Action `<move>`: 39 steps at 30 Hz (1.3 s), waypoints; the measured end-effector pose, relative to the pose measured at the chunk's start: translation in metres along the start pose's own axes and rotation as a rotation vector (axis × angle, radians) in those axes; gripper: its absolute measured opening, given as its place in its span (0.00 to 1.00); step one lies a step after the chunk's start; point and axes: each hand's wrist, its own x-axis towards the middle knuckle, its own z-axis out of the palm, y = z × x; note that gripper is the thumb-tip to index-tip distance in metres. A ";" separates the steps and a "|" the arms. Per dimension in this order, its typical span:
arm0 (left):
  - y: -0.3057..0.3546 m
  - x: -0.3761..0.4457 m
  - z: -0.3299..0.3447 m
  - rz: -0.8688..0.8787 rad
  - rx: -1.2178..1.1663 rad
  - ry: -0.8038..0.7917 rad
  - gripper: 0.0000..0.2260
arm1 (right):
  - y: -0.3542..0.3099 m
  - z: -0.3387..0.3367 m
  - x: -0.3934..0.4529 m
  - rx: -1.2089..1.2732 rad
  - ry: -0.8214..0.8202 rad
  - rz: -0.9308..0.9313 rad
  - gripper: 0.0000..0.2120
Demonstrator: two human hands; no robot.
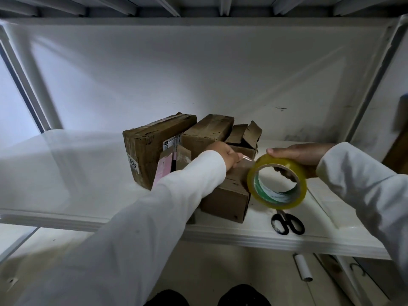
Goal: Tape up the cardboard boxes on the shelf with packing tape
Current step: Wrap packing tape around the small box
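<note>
The person is standing at a white shelf (220,236), both white-sleeved arms reaching in over its front edge. The right hand (302,154) is gripping a roll of packing tape (277,181), thumb curled over the top of the yellowish roll and fingers hooked through its core, holding it up in the air just right of the nearest box, above the shelf's front right part. The left hand (223,156) is pinching the free end of the tape (248,165) with curled fingers, and the clear strip is running from there across to the roll, lying over the top of the front cardboard box (227,200).

That front box is sitting close to the shelf's front edge, a little right of the middle. Behind it, toward the back, three more are crowding together: a large box (150,146) on the left with white printed labels on its end, a closed box (207,131) leaning against it in the middle, and an open box (244,135) on the right with its torn flaps sticking up. A flap with pink tape (164,167) is showing beside the left sleeve.

A pair of black-handled scissors (287,223) is lying on the shelf near the front edge, right of the front box and under the roll. Below the shelf a white tube (303,269) is lying on the floor, and the person's dark shoes (242,295) are showing at the bottom
</note>
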 end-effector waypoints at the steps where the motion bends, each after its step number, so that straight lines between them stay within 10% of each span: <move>1: -0.002 0.000 -0.002 0.003 0.021 -0.005 0.16 | -0.001 -0.001 0.000 -0.083 0.034 0.033 0.21; 20: -0.028 0.018 -0.001 -0.159 0.476 -0.095 0.16 | -0.024 0.050 0.014 -0.438 0.158 0.176 0.23; 27: -0.023 -0.005 0.005 0.102 1.111 -0.033 0.11 | -0.037 0.063 0.000 -0.741 0.070 0.154 0.18; 30: -0.022 -0.007 0.017 0.088 1.287 -0.066 0.24 | -0.034 0.066 0.003 -0.783 0.043 0.136 0.18; 35: -0.026 0.000 0.010 0.041 1.206 0.126 0.43 | -0.032 0.068 0.007 -0.814 0.018 0.102 0.18; 39: -0.016 -0.008 0.032 0.225 0.847 -0.151 0.24 | -0.031 0.070 0.010 -0.818 0.008 0.047 0.16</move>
